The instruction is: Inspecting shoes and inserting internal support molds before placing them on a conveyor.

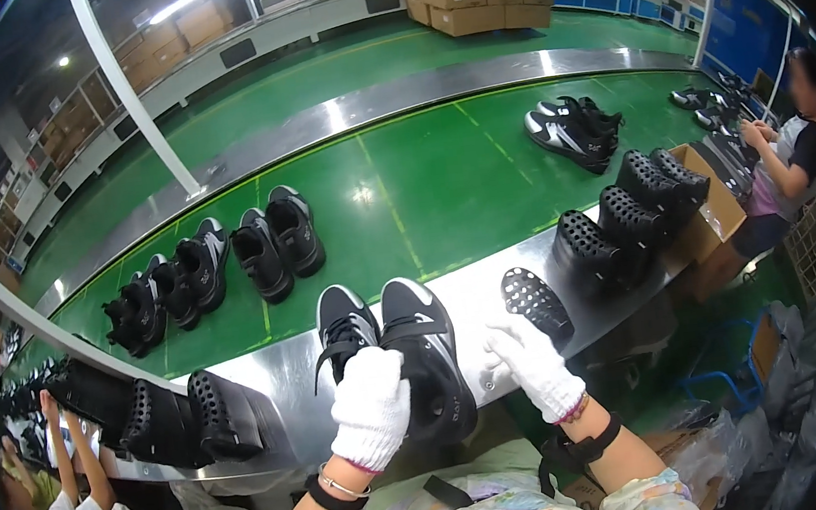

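On the metal ledge in front of me stands a pair of black sneakers with silver toes, a left sneaker (345,314) and a right sneaker (421,339). My left hand (370,410), in a white knit glove, is curled at the back of the left sneaker and covers its heel. My right hand (531,367), gloved too, is apart from the sneakers with its fingers partly spread and nothing visible in them. Just beyond its fingertips lies a black sole-shaped piece with rows of light round holes (537,307).
Stacks of similar perforated pieces (588,246) stand on the right, beside an open cardboard box (721,204), and more (223,417) on the left. Several black sneakers (291,230) sit on the green belt (361,195). Co-workers are at both sides, one person (799,150) at right.
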The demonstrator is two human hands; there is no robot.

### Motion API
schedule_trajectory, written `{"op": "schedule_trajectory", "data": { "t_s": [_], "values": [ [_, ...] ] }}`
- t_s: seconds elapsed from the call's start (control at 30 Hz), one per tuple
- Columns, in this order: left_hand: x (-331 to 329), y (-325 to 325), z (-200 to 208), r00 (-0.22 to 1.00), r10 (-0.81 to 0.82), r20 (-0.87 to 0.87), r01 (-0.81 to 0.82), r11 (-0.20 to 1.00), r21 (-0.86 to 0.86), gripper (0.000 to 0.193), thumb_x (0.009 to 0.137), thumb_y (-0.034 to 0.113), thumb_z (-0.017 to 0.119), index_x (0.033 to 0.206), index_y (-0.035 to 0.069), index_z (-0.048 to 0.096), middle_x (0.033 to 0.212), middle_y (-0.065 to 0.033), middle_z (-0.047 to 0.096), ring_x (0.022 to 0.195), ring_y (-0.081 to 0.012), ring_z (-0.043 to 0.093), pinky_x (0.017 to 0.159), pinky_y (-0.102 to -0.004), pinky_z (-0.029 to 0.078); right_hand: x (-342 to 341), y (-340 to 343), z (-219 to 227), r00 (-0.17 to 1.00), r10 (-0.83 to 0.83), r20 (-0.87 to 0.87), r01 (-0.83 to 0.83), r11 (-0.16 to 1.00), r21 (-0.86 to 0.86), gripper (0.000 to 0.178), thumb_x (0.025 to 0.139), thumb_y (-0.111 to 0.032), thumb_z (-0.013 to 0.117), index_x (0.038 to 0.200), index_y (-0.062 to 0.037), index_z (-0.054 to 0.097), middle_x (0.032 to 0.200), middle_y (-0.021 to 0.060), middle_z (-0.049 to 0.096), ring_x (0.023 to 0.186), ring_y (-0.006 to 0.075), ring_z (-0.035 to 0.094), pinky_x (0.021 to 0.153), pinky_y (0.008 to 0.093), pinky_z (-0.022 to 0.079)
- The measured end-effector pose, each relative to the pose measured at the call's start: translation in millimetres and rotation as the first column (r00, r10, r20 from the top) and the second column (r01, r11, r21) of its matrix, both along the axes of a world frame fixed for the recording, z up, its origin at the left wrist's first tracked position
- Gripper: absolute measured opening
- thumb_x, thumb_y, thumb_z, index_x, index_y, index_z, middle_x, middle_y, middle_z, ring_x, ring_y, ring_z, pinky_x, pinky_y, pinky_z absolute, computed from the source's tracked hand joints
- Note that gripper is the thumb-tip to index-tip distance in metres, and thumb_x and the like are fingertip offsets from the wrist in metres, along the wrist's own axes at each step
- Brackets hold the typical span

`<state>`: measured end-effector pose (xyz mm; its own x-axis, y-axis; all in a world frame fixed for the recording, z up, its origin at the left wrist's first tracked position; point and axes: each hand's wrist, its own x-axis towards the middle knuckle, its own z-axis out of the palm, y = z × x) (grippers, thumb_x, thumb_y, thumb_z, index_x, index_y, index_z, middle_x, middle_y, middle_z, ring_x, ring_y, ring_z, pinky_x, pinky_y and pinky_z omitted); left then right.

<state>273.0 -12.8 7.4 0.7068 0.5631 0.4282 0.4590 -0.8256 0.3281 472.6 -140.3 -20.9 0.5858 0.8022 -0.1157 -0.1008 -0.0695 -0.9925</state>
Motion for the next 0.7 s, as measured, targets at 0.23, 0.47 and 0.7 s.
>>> {"op": "schedule_trajectory", "data": {
  "t_s": [0.23,0.47,0.7],
  "values": [
    [5,-6,6,0.999,-0.006,0.033,0.005,1.0,0.028,0.028,0.072,0.002,0.072,0.099,0.008,0.066,0.095,-0.0126,0.065,0.092,-0.0343,0.065,0.08,-0.0433,0.054,-13,54,21,0.706,0.33,-0.627,-0.249,0.944,0.216,0.021,0.099,-0.029,0.066,0.104,-0.0088,0.063,0.086,0.0011,0.064,0.063,0.0057,0.056,0.051,0.0188,0.044],
    [2,-10,2,0.986,0.15,0.077,-0.144,0.986,-0.078,0.027,0.074,0.002,0.071,0.1,0.007,0.065,0.094,-0.0131,0.066,0.087,-0.0355,0.067,0.077,-0.044,0.054,-2,35,35,0.831,0.222,-0.51,-0.216,0.974,0.073,0.02,0.096,-0.023,0.069,0.099,-0.0037,0.068,0.077,0.0041,0.067,0.056,0.0077,0.061,0.047,0.0183,0.046],
    [9,-10,3,0.991,0.129,0.038,-0.125,0.989,-0.084,0.028,0.074,0.004,0.073,0.101,0.006,0.064,0.095,-0.0134,0.066,0.087,-0.0358,0.067,0.077,-0.0441,0.055,-20,0,-3,0.852,0.207,-0.482,-0.246,0.969,-0.019,0.024,0.097,-0.019,0.066,0.108,0.0021,0.067,0.08,0.0107,0.071,0.056,0.0125,0.066,0.044,0.0216,0.049]
  ]
}}
